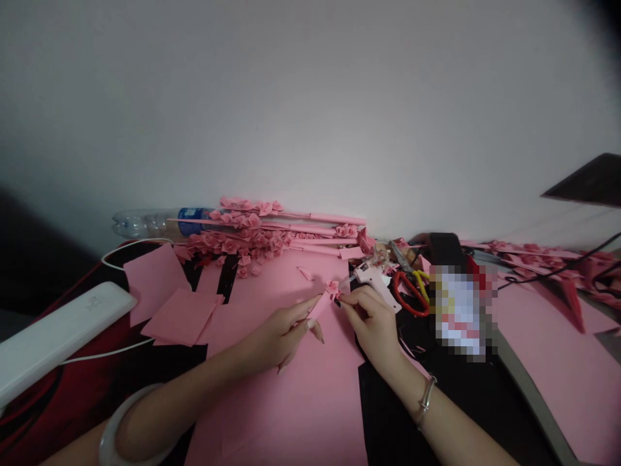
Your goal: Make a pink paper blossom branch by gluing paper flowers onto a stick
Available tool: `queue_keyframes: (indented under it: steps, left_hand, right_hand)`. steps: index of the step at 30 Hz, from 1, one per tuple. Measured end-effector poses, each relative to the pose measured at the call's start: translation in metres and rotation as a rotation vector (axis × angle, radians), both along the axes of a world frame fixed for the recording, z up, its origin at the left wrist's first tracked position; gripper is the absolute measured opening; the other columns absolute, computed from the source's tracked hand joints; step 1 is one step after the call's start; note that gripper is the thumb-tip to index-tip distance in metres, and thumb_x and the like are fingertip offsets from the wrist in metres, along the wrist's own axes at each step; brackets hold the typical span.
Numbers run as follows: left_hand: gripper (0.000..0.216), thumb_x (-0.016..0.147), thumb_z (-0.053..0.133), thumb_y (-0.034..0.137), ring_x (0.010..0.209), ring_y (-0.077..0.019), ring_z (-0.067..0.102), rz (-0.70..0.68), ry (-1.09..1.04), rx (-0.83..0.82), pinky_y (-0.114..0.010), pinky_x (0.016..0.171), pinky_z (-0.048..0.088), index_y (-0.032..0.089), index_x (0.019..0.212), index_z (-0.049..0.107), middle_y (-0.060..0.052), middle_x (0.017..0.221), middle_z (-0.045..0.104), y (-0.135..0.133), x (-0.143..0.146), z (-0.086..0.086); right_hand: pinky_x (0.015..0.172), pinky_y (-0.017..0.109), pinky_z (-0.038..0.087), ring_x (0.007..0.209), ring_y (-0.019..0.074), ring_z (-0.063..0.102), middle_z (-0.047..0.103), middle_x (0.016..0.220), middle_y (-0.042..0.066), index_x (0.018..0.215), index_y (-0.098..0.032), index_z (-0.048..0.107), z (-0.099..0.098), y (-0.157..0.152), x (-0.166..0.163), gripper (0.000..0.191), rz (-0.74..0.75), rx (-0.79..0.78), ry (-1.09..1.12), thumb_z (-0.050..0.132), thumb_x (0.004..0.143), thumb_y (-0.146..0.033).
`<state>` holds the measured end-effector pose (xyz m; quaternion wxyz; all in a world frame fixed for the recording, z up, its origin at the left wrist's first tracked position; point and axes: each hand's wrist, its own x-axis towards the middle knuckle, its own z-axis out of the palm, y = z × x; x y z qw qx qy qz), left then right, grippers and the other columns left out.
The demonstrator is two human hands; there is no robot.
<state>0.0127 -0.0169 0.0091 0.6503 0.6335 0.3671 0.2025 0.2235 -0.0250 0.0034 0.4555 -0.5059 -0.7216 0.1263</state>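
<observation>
My left hand (284,333) pinches a thin rolled pink paper stem (319,306) that points up and to the right. My right hand (371,323) is closed on a small pink paper flower (333,288) at the tip of that stem. Both hands hover over large pink paper sheets (301,388) on a dark table. A pink-and-white glue gun (373,277) lies just beyond my right hand, its nozzle toward the flower. Red-and-yellow scissors (410,291) lie to the right of the gun.
Several finished pink flower stems (272,230) are piled by the wall beside a lying plastic bottle (155,222). Loose pink squares (169,304) lie at left, near a white power strip (58,333). More pink paper (548,349) and cables lie at right.
</observation>
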Motion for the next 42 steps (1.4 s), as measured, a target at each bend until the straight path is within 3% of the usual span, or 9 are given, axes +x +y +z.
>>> queue_keyframes:
  steps: [8,12,29,33,36,38,40,42]
  left_hand:
    - [0.056,0.100,0.031,0.022,0.031,0.0012,0.036,0.000,0.045,0.039,-0.014,0.032,0.035,0.035,0.154,0.024,-0.003,0.103,0.065,-0.001,0.000,0.002]
    - [0.057,0.100,0.033,0.022,0.031,0.0011,0.036,-0.036,0.075,0.071,-0.013,0.032,0.037,0.038,0.154,0.023,-0.003,0.104,0.066,-0.002,-0.001,-0.002]
    - [0.054,0.102,0.031,0.026,0.032,-0.0019,0.039,-0.105,0.115,0.183,-0.014,0.029,0.038,0.038,0.154,0.025,-0.001,0.095,0.065,-0.004,-0.002,-0.001]
    - [0.053,0.100,0.035,0.027,0.032,-0.0003,0.037,-0.060,0.080,0.123,-0.015,0.032,0.037,0.033,0.152,0.030,-0.002,0.099,0.066,-0.004,-0.001,0.000]
    - [0.049,0.098,0.038,0.030,0.035,-0.0006,0.042,0.032,-0.021,0.048,-0.017,0.037,0.039,0.026,0.147,0.039,-0.005,0.103,0.065,-0.002,0.001,0.004]
    - [0.041,0.096,0.042,0.036,0.039,-0.0037,0.049,0.100,-0.092,0.008,-0.019,0.040,0.041,0.021,0.134,0.052,-0.005,0.097,0.066,0.001,0.001,0.007]
    - [0.033,0.094,0.045,0.041,0.043,-0.0078,0.054,0.151,-0.131,-0.022,-0.021,0.045,0.045,0.018,0.112,0.061,-0.002,0.081,0.066,0.004,0.001,0.010]
    - [0.030,0.093,0.047,0.043,0.048,-0.0111,0.057,0.185,-0.136,-0.043,-0.023,0.049,0.047,0.017,0.097,0.061,0.001,0.065,0.060,0.007,0.001,0.011]
  right_hand:
    - [0.057,0.028,0.044,0.064,0.0156,0.054,0.062,0.080,0.003,0.089,-0.022,0.068,0.010,-0.002,0.001,0.013,-0.075,0.070,0.017,0.061,0.087,-0.012]
    - [0.062,0.030,0.048,0.072,0.0179,0.059,0.064,0.085,0.004,0.096,-0.024,0.070,0.011,-0.003,0.001,0.018,-0.048,0.082,0.009,0.060,0.087,-0.011]
    - [0.064,0.029,0.049,0.073,0.0169,0.059,0.060,0.080,0.003,0.081,-0.022,0.067,0.008,-0.002,0.002,0.018,-0.012,0.057,-0.022,0.057,0.088,-0.008]
    - [0.069,0.031,0.051,0.078,0.0182,0.061,0.063,0.086,0.005,0.091,-0.022,0.068,0.013,-0.002,0.005,0.018,-0.003,0.093,-0.022,0.055,0.090,-0.011]
    - [0.080,0.037,0.052,0.091,0.0220,0.062,0.065,0.099,0.008,0.107,-0.022,0.066,0.015,0.003,0.016,0.021,-0.118,0.178,-0.081,0.054,0.091,-0.015]
    - [0.089,0.044,0.049,0.102,0.0262,0.059,0.063,0.108,0.012,0.114,-0.020,0.063,0.013,0.009,0.027,0.025,-0.258,0.199,-0.153,0.057,0.090,-0.021]
    - [0.095,0.051,0.045,0.110,0.0312,0.054,0.059,0.114,0.016,0.118,-0.017,0.061,0.008,0.015,0.037,0.033,-0.382,0.133,-0.247,0.061,0.087,-0.030]
    - [0.092,0.053,0.046,0.110,0.0354,0.053,0.056,0.116,0.019,0.121,-0.013,0.058,0.002,0.021,0.047,0.046,-0.489,0.027,-0.336,0.066,0.083,-0.038]
